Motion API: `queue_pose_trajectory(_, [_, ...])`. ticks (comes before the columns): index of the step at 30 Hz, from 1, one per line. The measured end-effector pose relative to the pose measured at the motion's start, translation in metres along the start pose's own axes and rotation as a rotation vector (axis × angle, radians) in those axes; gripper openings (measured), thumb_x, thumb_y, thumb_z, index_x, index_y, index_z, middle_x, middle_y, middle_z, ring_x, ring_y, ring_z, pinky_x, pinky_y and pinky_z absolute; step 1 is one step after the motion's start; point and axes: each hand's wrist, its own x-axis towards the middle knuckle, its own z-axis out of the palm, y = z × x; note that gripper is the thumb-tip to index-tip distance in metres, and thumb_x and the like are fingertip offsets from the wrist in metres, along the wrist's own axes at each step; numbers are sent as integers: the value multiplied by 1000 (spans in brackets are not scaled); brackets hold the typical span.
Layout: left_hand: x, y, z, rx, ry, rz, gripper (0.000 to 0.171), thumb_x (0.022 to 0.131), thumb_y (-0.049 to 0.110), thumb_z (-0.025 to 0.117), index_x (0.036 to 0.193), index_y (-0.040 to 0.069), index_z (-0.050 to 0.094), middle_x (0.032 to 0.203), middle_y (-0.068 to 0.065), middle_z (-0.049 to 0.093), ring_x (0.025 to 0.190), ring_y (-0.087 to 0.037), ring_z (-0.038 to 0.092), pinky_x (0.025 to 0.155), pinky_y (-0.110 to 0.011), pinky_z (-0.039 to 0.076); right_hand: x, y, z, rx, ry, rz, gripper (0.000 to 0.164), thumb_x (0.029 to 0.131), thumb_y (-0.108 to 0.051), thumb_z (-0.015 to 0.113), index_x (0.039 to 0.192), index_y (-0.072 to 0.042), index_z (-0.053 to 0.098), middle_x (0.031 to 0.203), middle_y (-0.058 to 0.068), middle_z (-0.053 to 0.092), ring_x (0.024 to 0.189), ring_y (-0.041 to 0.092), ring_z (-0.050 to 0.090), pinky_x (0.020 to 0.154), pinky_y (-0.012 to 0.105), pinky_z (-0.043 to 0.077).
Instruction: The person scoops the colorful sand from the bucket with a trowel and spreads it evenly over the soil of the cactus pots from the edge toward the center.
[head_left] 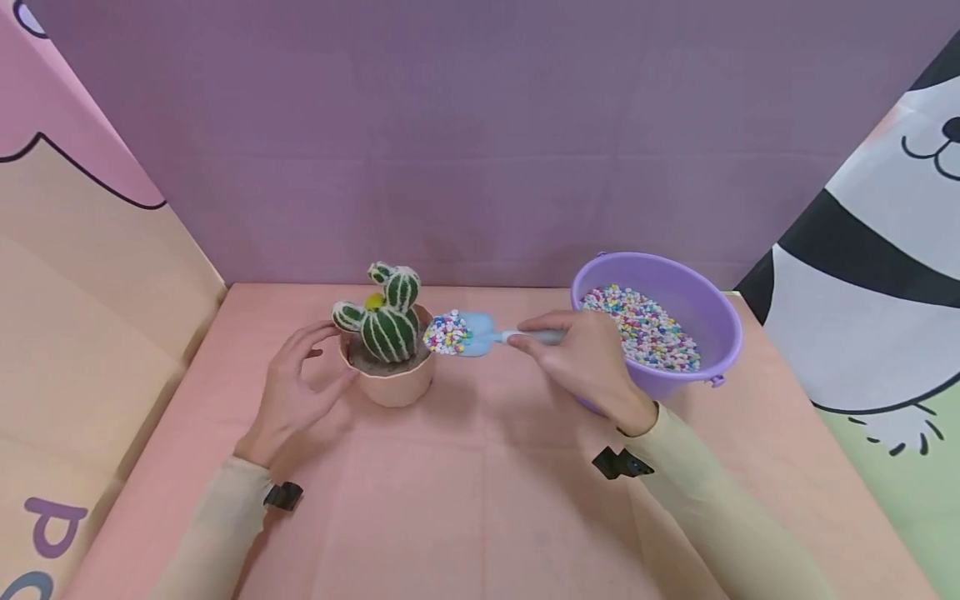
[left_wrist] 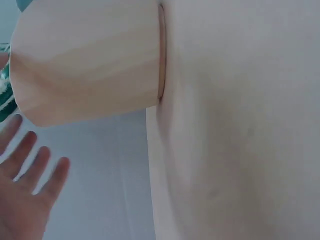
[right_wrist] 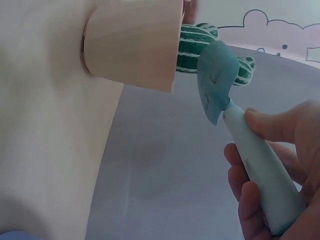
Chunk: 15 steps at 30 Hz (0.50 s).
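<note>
In the head view my right hand (head_left: 588, 358) grips the pale handle of a small light-blue scoop shovel (head_left: 477, 333). Multicoloured pebbles (head_left: 447, 333) are heaped at the blade's tip, which is right at the pot's right rim. The peach flowerpot (head_left: 397, 389) stands on the table and holds a green striped cactus (head_left: 388, 335) with a yellow flower, set in grey-brown soil. My left hand (head_left: 294, 392) is at the pot's left side, fingers spread and loosely bent, fingertips close to the rim. The right wrist view shows the shovel (right_wrist: 217, 75) from below, in front of the cactus.
A purple bucket (head_left: 712, 333) of multicoloured pebbles stands at the back right, partly behind my right hand. A pink cloth covers the table (head_left: 420, 517). Behind it rises a purple backdrop (head_left: 480, 150), with printed cloth panels on both sides.
</note>
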Motion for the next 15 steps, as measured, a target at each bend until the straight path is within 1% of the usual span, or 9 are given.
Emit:
queue_pose_trajectory(3, [3, -3, 0, -30, -102, -51, 81, 81, 16, 90, 153, 6, 55, 160, -15, 52, 147, -35, 48, 106, -51, 52, 5, -1, 3, -39, -16, -19, 20, 85, -35, 88, 99, -20, 88, 95, -2, 84, 93, 20, 79, 76, 39, 54])
queue_pose_trajectory(6, [7, -5, -2, -48, -181, -71, 89, 83, 16, 89, 160, 7, 45, 166, -18, 44, 152, -42, 41, 110, -63, 49, 11, -3, 6, -67, -34, -33, 20, 85, -36, 87, 98, -21, 88, 96, -2, 84, 92, 20, 79, 75, 40, 55])
queue_pose_trajectory(11, [12, -6, -4, -47, -281, -74, 95, 87, 17, 86, 166, 11, 35, 168, -21, 39, 154, -45, 37, 115, -67, 43, 18, -7, 7, -94, -59, -38, 22, 84, -39, 88, 99, -22, 88, 96, -3, 84, 88, 19, 78, 66, 37, 53])
queue_pose_trajectory(13, [13, -6, -4, -39, -303, -68, 95, 88, 19, 85, 167, 12, 33, 169, -20, 39, 153, -45, 38, 115, -68, 43, 21, -9, 6, -106, -62, -52, 22, 83, -39, 89, 98, -23, 88, 95, -3, 84, 85, 19, 77, 62, 35, 52])
queue_pose_trajectory(15, [14, -6, -3, -31, -318, -74, 95, 89, 21, 85, 167, 15, 33, 167, -19, 42, 150, -43, 43, 114, -66, 45, 23, -11, 5, -121, -65, -65, 21, 83, -39, 89, 97, -24, 88, 95, -4, 84, 82, 18, 76, 59, 34, 51])
